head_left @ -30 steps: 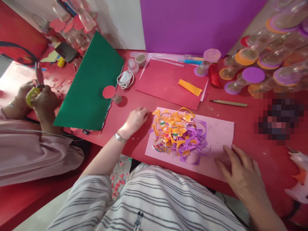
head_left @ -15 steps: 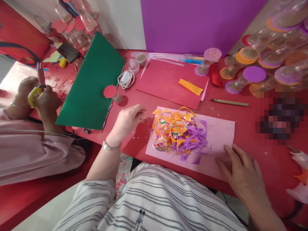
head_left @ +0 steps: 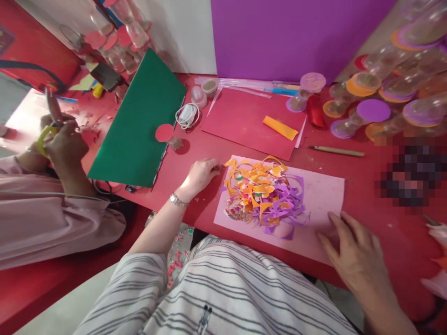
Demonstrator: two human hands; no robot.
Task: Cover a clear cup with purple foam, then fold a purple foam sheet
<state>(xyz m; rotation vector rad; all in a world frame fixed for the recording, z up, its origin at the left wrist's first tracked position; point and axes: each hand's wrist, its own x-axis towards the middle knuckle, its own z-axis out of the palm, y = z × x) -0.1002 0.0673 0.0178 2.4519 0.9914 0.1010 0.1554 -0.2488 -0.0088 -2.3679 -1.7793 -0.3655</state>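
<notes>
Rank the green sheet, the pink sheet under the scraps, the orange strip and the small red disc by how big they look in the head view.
1. green sheet
2. pink sheet, close to the green; nearer the camera, so unsure
3. orange strip
4. red disc, about alike

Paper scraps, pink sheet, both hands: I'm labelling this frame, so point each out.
paper scraps [head_left: 263, 195], head view, middle of the pile
pink sheet [head_left: 321, 195], head view, bare part
left hand [head_left: 200, 174], head view, back of hand
right hand [head_left: 352, 251], head view, back of hand
</notes>
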